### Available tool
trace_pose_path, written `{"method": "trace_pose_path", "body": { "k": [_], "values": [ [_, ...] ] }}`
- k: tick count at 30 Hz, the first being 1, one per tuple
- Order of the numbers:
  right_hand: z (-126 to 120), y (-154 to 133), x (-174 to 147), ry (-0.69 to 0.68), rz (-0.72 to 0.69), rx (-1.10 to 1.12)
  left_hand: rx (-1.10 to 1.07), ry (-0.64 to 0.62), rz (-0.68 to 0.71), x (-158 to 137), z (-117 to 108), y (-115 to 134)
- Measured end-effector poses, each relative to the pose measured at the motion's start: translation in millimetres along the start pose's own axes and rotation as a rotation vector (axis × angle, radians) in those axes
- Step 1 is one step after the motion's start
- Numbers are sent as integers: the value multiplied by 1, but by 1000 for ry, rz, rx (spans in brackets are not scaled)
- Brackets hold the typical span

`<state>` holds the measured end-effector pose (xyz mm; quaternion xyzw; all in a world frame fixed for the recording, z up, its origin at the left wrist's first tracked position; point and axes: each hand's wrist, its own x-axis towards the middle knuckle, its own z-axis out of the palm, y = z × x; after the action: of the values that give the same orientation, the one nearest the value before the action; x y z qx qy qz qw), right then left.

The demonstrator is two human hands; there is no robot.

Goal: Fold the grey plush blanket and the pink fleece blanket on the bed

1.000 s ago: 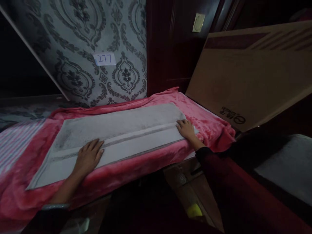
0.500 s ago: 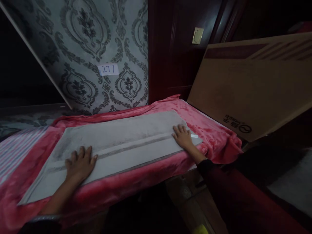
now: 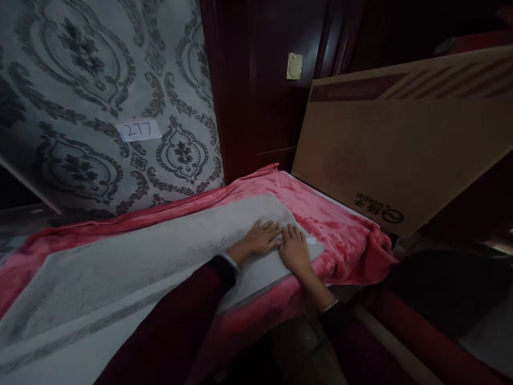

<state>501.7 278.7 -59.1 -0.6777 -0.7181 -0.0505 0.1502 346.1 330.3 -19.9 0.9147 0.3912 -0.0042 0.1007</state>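
Note:
A grey cloth [image 3: 132,251], perhaps a towel or mat, is folded over on itself and spread flat, with a darker stripe along the fold's edge. Near its right end my left hand [image 3: 263,237] rests palm down with the fingers stretched to the right. Close beside it, the fingertips almost touching, my right hand [image 3: 294,248] lies flat on the same cloth. A small white tag [image 3: 311,241] shows at the cloth's right edge. Neither hand grips anything.
Under the cloth a pink plush blanket [image 3: 348,230] covers the surface and hangs over the front. A large cardboard box [image 3: 404,139] leans at the right. Behind are a patterned wall [image 3: 100,171] with a 277 label [image 3: 140,130] and a dark red door [image 3: 256,96].
My left hand has moved from the cloth's left part to the right end, beside my right hand. My right hand stays near the right edge. The view has turned right.

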Motion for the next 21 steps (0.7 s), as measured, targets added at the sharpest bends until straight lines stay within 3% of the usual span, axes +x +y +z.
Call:
{"method": "trace_pose_path", "body": {
  "k": [3, 7, 10, 12, 15, 16, 21],
  "values": [
    [5, 2, 0, -1, -7, -24, 56, 34, -12, 26, -2, -37],
    [8, 3, 0, -18, -92, -3, 70, 59, -339, 41, -25, -90],
    [5, 4, -1, -43, -148, 34, 80, 52, -564, 55, -39, -104],
    [3, 4, -2, -64, -159, 63, 122, 89, -489, 67, -39, -97],
    [2, 4, -3, -82, -161, 98, 110, 57, -131, 87, -28, -80],
    [2, 4, -3, -82, -158, 103, 84, 28, -70, 93, -24, -76],
    [5, 4, -4, -69, -145, 92, 28, 29, -190, 121, -22, -83]
  ]
}}
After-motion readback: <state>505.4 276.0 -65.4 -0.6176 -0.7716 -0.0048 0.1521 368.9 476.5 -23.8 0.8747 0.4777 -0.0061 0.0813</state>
